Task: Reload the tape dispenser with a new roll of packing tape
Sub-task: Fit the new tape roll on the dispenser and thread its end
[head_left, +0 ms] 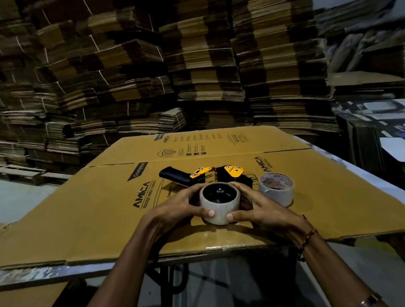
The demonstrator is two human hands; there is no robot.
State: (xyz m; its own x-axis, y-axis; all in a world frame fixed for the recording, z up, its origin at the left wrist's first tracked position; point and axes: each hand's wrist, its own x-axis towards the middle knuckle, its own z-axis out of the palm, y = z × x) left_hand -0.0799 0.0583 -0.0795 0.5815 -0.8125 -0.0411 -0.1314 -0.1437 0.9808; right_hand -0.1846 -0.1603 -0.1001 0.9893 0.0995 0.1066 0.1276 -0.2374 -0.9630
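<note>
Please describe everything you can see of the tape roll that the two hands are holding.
The tape roll is wide, pale and glossy, probably clear packing tape. It sits on the black hub of the dispenser, its open face turned up toward the camera, with a small metal bolt at the centre. The left hand and right hand clasp its sides, thumbs pressing the near wall. It rests above the cardboard sheet.

Both hands crowd the grey tape roll seated on the black hub (pixel 220 203): the left hand (pixel 176 210) closes off nine o'clock, the right hand (pixel 259 209) three. The black-and-yellow tape dispenser body (pixel 212 175) blocks twelve; a white empty tape core (pixel 276 188) stands at two. The flattened brown cardboard sheet (pixel 82 220) lies open beyond eight o'clock.
</note>
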